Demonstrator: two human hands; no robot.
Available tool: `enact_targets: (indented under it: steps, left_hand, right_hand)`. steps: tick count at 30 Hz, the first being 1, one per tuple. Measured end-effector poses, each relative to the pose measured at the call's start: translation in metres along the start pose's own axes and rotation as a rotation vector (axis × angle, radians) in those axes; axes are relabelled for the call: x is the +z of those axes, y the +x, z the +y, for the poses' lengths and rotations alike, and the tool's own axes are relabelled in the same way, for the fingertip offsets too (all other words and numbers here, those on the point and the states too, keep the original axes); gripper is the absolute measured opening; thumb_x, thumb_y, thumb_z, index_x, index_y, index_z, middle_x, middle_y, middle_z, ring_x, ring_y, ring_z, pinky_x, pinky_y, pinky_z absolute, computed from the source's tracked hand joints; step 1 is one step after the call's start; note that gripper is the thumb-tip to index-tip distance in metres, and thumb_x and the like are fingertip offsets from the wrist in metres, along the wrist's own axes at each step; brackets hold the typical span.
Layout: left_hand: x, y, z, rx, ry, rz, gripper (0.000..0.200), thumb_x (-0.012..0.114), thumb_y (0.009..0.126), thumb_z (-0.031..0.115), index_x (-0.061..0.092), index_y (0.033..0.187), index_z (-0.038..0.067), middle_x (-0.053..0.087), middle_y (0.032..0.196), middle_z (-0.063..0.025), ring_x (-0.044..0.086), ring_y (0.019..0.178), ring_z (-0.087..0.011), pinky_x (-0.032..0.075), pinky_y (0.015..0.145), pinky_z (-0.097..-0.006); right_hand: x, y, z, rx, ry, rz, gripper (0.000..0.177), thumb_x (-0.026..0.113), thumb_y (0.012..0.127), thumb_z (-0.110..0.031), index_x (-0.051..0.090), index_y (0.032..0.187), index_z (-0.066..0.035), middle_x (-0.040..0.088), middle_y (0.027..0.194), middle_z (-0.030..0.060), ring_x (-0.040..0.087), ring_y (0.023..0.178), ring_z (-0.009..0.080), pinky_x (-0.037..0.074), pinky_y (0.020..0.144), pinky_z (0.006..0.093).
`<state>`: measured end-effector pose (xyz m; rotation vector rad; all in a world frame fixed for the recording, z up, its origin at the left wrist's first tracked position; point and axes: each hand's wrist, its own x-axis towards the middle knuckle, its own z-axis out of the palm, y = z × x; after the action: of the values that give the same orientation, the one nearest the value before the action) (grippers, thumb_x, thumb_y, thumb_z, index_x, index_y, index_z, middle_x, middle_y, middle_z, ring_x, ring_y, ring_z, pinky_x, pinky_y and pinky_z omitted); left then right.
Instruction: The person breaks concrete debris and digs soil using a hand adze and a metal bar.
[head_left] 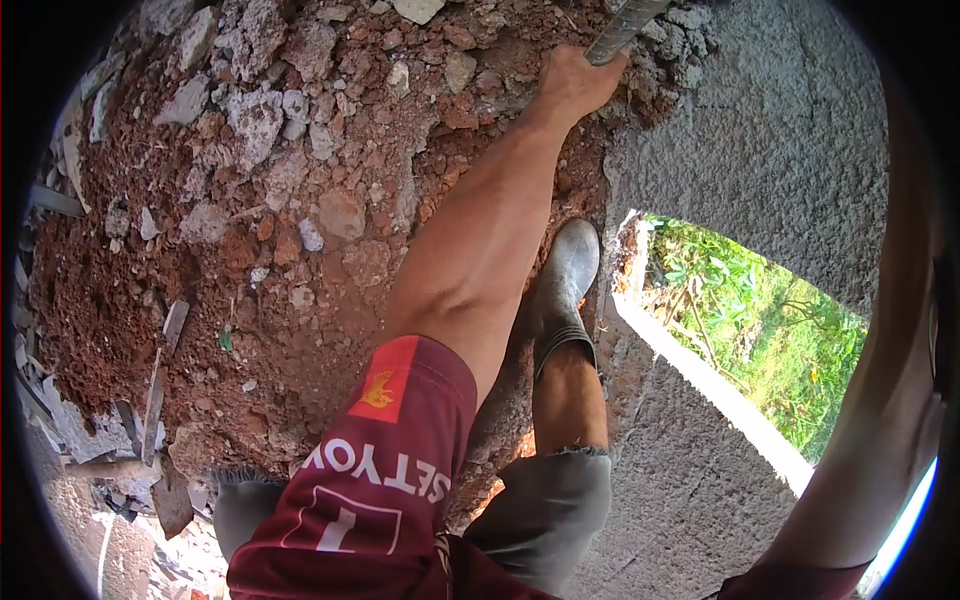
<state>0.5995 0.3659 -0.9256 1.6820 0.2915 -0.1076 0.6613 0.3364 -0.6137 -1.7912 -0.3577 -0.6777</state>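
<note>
My left hand (pixel 583 82) is closed around a grey, worn-looking pole (pixel 626 28) at the top of the head view. The pole runs out past the upper edge, so its far end and exact kind are hidden. Beneath the hand lies reddish soil with broken rubble (pixel 340 215). My right forearm (pixel 850 450) rises along the right edge, but the hand itself is outside the picture.
A grey rubber boot (pixel 570 265) stands on soil beside a rough grey wall (pixel 760 130). An opening in the wall shows green plants (pixel 760 330). Pale stone chunks (pixel 255 125) lie upper left; wooden scraps (pixel 155 400) lie lower left.
</note>
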Motion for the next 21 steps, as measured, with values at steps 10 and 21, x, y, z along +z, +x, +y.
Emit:
enact_targets:
  steps: [10, 21]
  left_hand:
    - [-0.064, -0.195, 0.015, 0.288, -0.125, 0.120, 0.048, 0.064, 0.088, 0.041, 0.057, 0.055, 0.006, 0.053, 0.044, -0.0088, 0.054, 0.039, -0.0242, 0.041, 0.042, -0.0409]
    - [-0.043, -0.274, 0.277, 0.920, -0.560, 0.105, 0.043, 0.066, 0.086, 0.035, 0.058, 0.055, 0.006, 0.049, 0.039, -0.0065, 0.050, 0.032, -0.0189, 0.041, 0.037, -0.0363]
  right_hand:
    - [-0.012, -0.049, -0.178, 0.072, 0.037, -0.227, 0.046, 0.026, 0.099, -0.054, 0.034, 0.074, -0.017, 0.025, 0.050, -0.0038, 0.027, 0.042, 0.0094, 0.034, 0.045, 0.0291]
    - [-0.187, -0.050, -0.425, -0.192, -0.064, -0.174, 0.040, 0.040, 0.097, -0.045, 0.037, 0.070, -0.016, 0.030, 0.053, -0.0046, 0.030, 0.048, 0.0098, 0.034, 0.055, 0.0283]
